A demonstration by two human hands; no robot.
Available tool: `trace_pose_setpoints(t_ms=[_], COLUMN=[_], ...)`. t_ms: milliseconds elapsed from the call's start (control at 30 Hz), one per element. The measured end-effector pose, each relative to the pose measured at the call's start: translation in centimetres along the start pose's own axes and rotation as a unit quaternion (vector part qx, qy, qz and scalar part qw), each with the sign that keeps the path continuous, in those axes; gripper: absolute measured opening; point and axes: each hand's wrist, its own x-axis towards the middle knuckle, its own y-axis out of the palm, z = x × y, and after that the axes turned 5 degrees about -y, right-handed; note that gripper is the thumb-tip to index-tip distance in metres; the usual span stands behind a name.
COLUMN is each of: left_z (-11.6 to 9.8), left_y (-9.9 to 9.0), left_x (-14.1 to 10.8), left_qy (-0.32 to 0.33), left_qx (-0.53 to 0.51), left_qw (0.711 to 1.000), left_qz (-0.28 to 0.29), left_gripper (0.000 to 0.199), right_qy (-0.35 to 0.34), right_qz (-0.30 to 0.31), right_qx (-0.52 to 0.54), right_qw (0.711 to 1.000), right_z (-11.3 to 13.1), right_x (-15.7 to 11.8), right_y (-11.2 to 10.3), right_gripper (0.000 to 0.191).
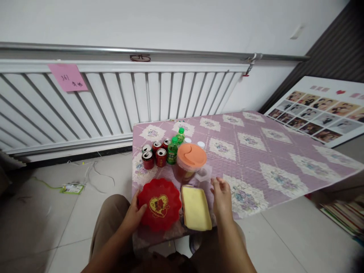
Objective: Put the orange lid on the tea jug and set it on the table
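Observation:
My left hand grips the left rim of a red scalloped plate with a gold heart print, its thumb over the edge. The plate lies at the near edge of the table. To its right is a folded yellow cloth. My right hand is right of the cloth, fingers loosely bent and apart, with nothing seen in it. Just beyond its fingertips is the handle of a clear pitcher with an orange lid; the pitcher holds a brownish content.
Behind the plate stand several opened drink cans and two green-capped bottles. White caps show behind the pitcher. A quilted floral cloth covers the table. A white radiator runs along the wall; a photo board leans at right.

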Motion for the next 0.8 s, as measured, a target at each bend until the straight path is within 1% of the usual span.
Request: trace_pose_setpoints(t_ms=[33,100,200,233,267,300,367,400,467,533,600,800], left_z=[-0.1,-0.4,-0.8,-1.0,-1.1,-1.2,-1.3,-1.3,-1.3,-1.2,-1.2,-2.0], left_y=[0.0,0.0,0.0,0.0,0.0,0.0,0.1,0.1,0.2,0.3,0.6,1.8], left_x=[0.0,0.0,-0.2,-0.2,-0.3,-0.3,-0.4,-0.4,-0.4,-0.2,0.0,1.3], left_qy=[0.003,0.006,0.002,0.001,0.003,0.007,0.022,0.029,0.038,0.042,0.046,0.069], left_qx=[0.000,-0.001,-0.009,-0.012,-0.016,-0.019,-0.017,-0.014,-0.009,-0.007,-0.006,0.003], left_qw=[1.000,1.000,1.000,1.000,1.000,1.000,1.000,0.999,0.999,0.999,0.999,0.997], left_qz=[0.005,0.006,0.005,0.007,0.010,0.011,0.002,-0.004,-0.015,-0.022,-0.025,-0.036], left_gripper=[0.074,0.073,0.072,0.072,0.072,0.072,0.072,0.072,0.072,0.074,0.076,0.075], right_qy=[-0.004,-0.024,-0.057,-0.064,-0.084,-0.100,-0.133,-0.147,-0.167,-0.177,-0.183,-0.191], right_qz=[0.004,0.045,0.115,0.139,0.187,0.218,0.262,0.272,0.280,0.276,0.268,0.264], right_qx=[-0.020,-0.059,-0.115,-0.151,-0.259,-0.337,-0.454,-0.482,-0.509,-0.520,-0.523,-0.520], right_qw=[1.000,0.997,0.985,0.977,0.944,0.911,0.841,0.820,0.796,0.788,0.788,0.790], right_z=[-0.5,-1.3,-1.8,-1.8,-1.7,-1.6,-1.4,-1.3,-1.3,-1.3,-1.3,-1.4], right_x=[-1.4,-4.7,-9.8,-11.1,-12.2,-12.9,-13.3,-13.1,-12.3,-11.3,-10.8,-10.8], right_y=[-0.3,-0.4,0.4,0.7,1.0,1.1,1.1,0.9,0.3,-0.2,-0.6,-0.7], right_gripper=[0.052,0.050,0.050,0.052,0.055,0.058,0.063,0.065,0.066,0.062,0.058,0.058])
